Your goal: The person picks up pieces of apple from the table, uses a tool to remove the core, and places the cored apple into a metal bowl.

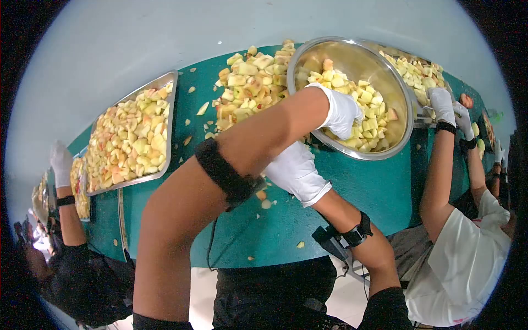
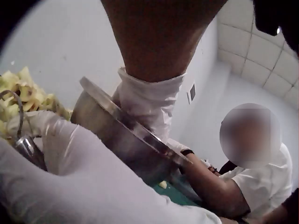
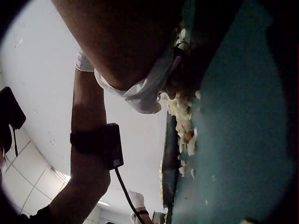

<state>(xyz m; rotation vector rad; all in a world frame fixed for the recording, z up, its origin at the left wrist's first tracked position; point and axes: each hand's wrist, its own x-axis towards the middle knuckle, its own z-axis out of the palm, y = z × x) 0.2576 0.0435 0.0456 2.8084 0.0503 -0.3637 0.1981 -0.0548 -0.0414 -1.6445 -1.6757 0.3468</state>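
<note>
Crossing over the other arm, my white-gloved left hand (image 1: pixel 342 113) reaches down into a steel bowl (image 1: pixel 404 118). It is at the chopped, peeled fruit (image 1: pixel 377 113), which looks like apple; what its fingertips do is hidden. My right hand (image 1: pixel 294 168), also gloved, is below the left forearm, beside the loose heap of fruit chunks (image 1: pixel 250 82). In the left wrist view the right hand's fingers curl round a small metal tool (image 2: pixel 30 151) with a thin curved loop. The head view hides those fingers behind the left forearm.
A steel tray (image 1: pixel 171 118) of cut fruit stands to the left on the green table (image 1: pixel 368 190). Gloved hands of neighbouring people (image 1: pixel 443 104) work at another heap (image 1: pixel 412 74) on the right. Scraps (image 1: pixel 202 108) lie scattered about. A cable (image 1: pixel 212 242) hangs over the front edge.
</note>
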